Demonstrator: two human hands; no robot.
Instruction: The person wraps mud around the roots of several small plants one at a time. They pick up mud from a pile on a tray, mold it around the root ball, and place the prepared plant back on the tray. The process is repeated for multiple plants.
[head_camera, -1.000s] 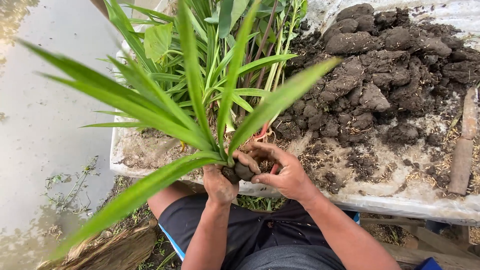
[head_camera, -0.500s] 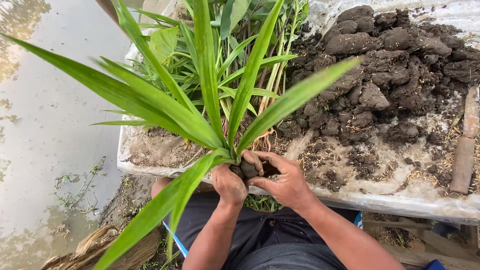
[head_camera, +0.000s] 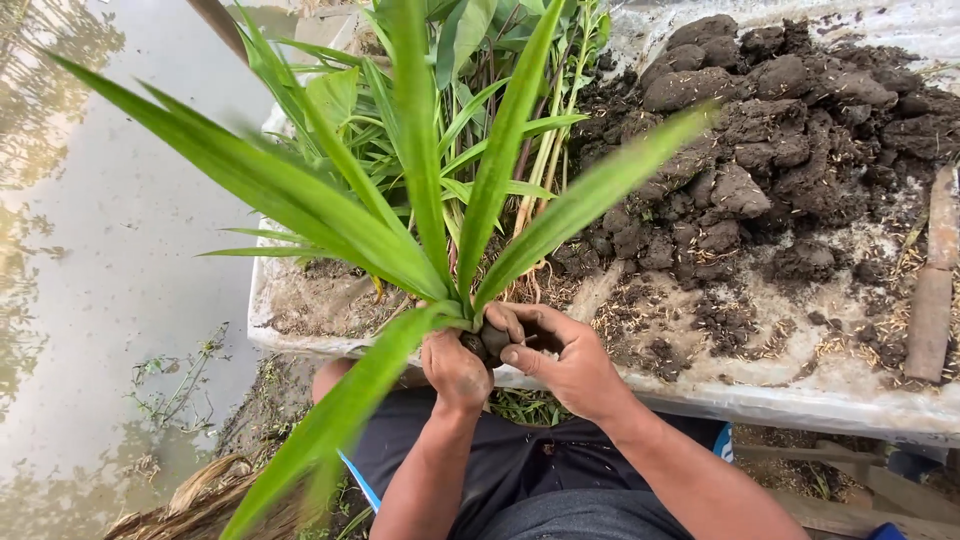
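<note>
A young plant with long green blade leaves (head_camera: 420, 230) rises from a small dark ball of soil (head_camera: 487, 340) at its base. My left hand (head_camera: 455, 372) is closed around the left side of that root ball. My right hand (head_camera: 562, 358) grips it from the right, thumb and fingers pressed on the soil. Both hands hold the plant just over the near edge of a white sheet-covered work surface (head_camera: 800, 385), above my lap.
A heap of dark clumped soil (head_camera: 760, 130) covers the back right of the surface. More green seedlings (head_camera: 500, 110) lie behind the held plant. A wooden stick (head_camera: 930, 290) rests at the right edge. Muddy water (head_camera: 100, 250) spreads to the left.
The plant has been pulled closer to me and turned more upright, its leaves swinging up and fanning wider. Both hands have kept their grip on the root ball.
</note>
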